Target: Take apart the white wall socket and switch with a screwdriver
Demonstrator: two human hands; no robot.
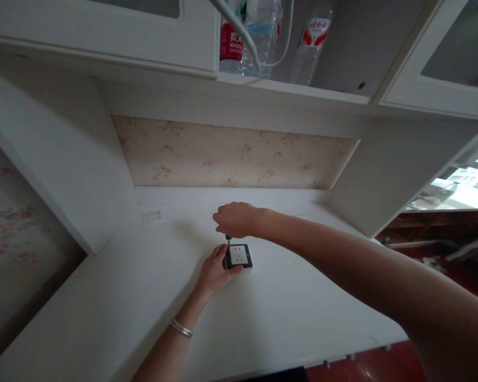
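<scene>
A wall socket (239,255) with a white face and a dark frame lies face up on the white desktop (287,307). My left hand (215,273) grips it from the left, with the thumb along its near edge and the fingers at its far left corner. Above the socket, my right hand (237,219) is closed around a screwdriver (228,240) with a green handle. Its shaft points down to the left side of the socket's frame. The tip is too small to make out. A silver bracelet (181,328) circles my left wrist.
An overhead cabinet (295,91) spans the top, with plastic bottles (308,45) and a white cable (239,29) at its open shelf. Side panels (59,154) flank the desk. A faint rectangular mark (151,217) shows at the back left. A window (462,185) is at right.
</scene>
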